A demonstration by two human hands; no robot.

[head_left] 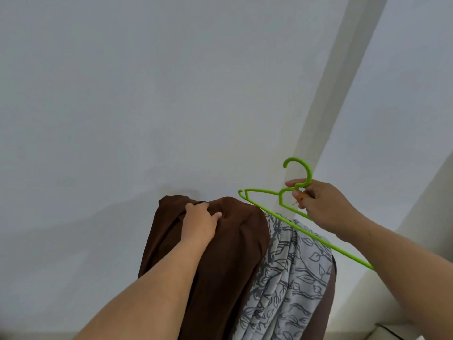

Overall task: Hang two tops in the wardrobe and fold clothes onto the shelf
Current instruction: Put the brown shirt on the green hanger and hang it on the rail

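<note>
- Left hand [199, 223]: fingers curled into a bunch of fabric at the top edge of the dark brown plain top [215, 261], which it holds up so that it hangs downward.
- Right hand [318, 204]: pinches the neck of the lime-green plastic hanger [289, 218], just under the hook.
- Grey-white leaf-print garment [286, 278] hangs between the hands, beside the brown top and under the hanger bar.
- Hanger long axis: runs from upper left to lower right; hook points up, left tip touching or just beside the brown top's right shoulder.
- Judgement: right hand nearer; hanger tip must enter the top's neck opening, which I cannot make out.
- Wardrobe rail not visible.
</note>
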